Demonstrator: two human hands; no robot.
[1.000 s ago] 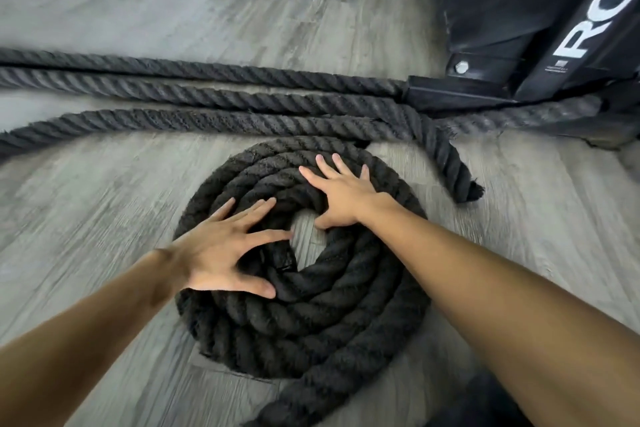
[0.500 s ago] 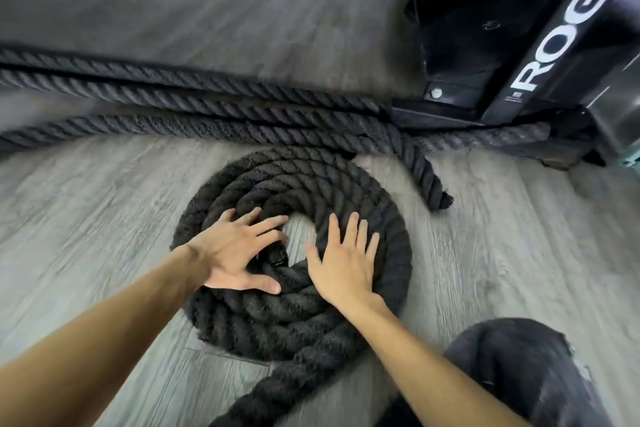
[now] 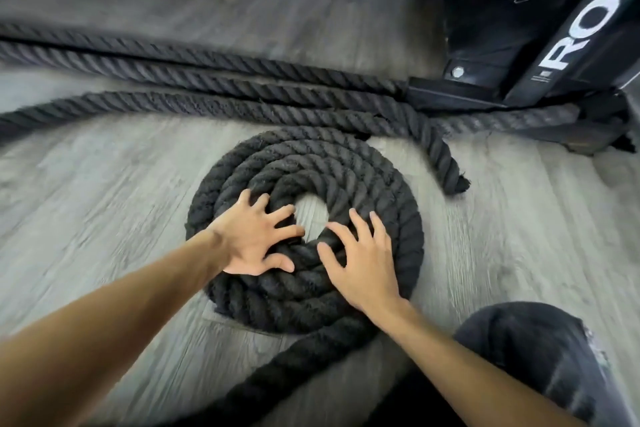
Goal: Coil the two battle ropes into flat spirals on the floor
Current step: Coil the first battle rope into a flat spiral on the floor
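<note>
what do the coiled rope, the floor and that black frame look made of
Coiled rope: twisted fibre, probably synthetic; matte black, fuzzy strands. Floor: grey wood-look planks, perhaps vinyl or laminate; printed-looking grain, seams. Black frame: likely painted steel; smooth sheen, bolt head.

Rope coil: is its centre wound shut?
No, a patch of floor shows through the gap at the middle of the rope coil.

Black twisted rope coil (image 3: 363, 170) on grey wood-grain floor (image 3: 104, 201).
</note>
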